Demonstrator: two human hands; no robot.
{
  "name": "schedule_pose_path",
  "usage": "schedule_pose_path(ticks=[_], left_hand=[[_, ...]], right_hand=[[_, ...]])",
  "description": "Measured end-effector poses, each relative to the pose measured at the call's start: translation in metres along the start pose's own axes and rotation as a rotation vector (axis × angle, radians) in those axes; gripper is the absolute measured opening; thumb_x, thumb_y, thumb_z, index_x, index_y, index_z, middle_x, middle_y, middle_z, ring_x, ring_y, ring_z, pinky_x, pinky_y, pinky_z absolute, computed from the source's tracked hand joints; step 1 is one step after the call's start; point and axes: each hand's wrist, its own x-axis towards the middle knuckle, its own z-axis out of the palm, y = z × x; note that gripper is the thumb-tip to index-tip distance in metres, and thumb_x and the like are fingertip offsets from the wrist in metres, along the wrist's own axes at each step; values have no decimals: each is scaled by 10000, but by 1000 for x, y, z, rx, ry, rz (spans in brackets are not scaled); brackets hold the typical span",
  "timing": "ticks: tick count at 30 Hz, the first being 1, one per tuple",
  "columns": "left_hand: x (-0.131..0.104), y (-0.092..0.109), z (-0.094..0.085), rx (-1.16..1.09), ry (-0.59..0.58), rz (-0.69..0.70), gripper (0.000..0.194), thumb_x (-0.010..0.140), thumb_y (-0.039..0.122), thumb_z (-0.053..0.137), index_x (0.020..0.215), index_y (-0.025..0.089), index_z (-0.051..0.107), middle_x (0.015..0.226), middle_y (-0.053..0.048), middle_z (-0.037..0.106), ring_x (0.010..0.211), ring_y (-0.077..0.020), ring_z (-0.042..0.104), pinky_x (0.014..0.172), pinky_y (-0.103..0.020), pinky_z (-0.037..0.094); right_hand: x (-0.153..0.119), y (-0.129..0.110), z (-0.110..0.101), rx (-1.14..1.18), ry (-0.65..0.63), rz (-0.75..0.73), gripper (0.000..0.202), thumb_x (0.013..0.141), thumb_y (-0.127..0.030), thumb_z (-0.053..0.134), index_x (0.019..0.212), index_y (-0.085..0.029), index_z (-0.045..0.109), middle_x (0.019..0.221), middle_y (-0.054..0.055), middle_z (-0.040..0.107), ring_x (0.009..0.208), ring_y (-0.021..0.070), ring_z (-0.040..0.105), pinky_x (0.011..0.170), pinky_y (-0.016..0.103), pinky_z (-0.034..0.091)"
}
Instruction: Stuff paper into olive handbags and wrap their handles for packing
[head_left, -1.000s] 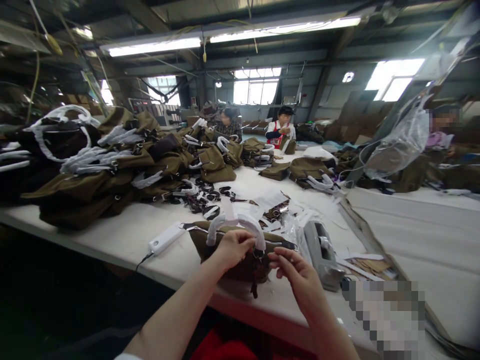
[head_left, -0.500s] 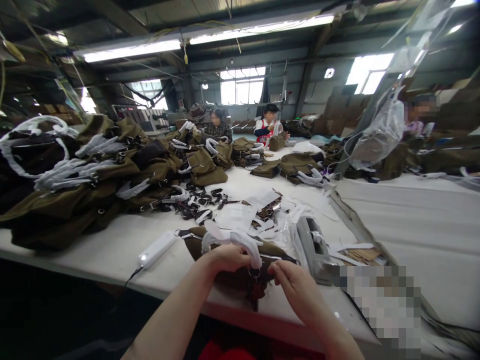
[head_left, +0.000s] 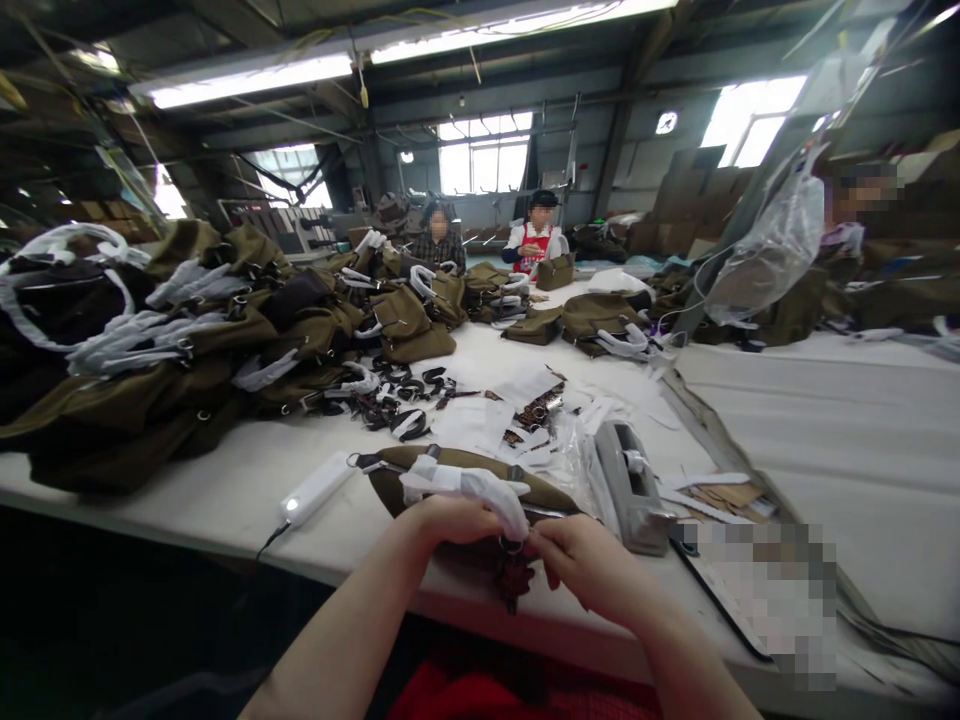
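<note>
An olive-green handbag (head_left: 480,462) lies at the table's front edge, its handle (head_left: 469,484) wrapped in white paper or foam. My left hand (head_left: 459,520) is closed at this handle, its fingertips partly hidden beneath the wrapping. Below the handle's right end is a metal ring (head_left: 511,545), with a dark reddish-brown tag or charm (head_left: 513,580) hanging under it. My right hand (head_left: 574,558) pinches just right of the ring; what lies between its fingertips is too small to make out.
To the left are a white power strip (head_left: 315,492) and a heap of olive bags (head_left: 150,400). A grey tape dispenser (head_left: 634,490) stands at right, beside a blurred-out flat item (head_left: 750,590). Dark straps (head_left: 390,400) and scraps lie beyond. Co-workers (head_left: 534,240) sit across.
My right hand has moved left, up to the ring and the handle's end. The loose white wrapping on the handle lies lower. My left hand stays at the handle.
</note>
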Motion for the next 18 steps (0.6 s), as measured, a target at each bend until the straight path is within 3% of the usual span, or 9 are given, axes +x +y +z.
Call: schedule_pose_path(ticks=[8,15,18], left_hand=[[-6,21,-7,-101,-6,9,217,843,204,512,869,161,723,916,-42,730,801,-179,646,795,-244,508],[-3,0,16,-85,120,-41,240,831,198,478,925,205,698,1073,-24,712,1040,-202,622,968,-286,449],[-7,-8,24,-127,185,-79,194,828,238,506,868,207,694,986,-30,725,981,-212,644,906,-282,479]], right_hand=[[4,6,-1,88,-140,40,403,929,-344,373,706,-184,667,572,-8,674,327,71,468,394,192,332],[4,8,1,156,-84,-60,454,963,-416,350,708,-181,643,590,-7,662,362,79,501,419,197,365],[4,6,3,243,-52,-65,482,974,-476,323,782,-182,655,605,-8,649,392,88,510,414,200,360]])
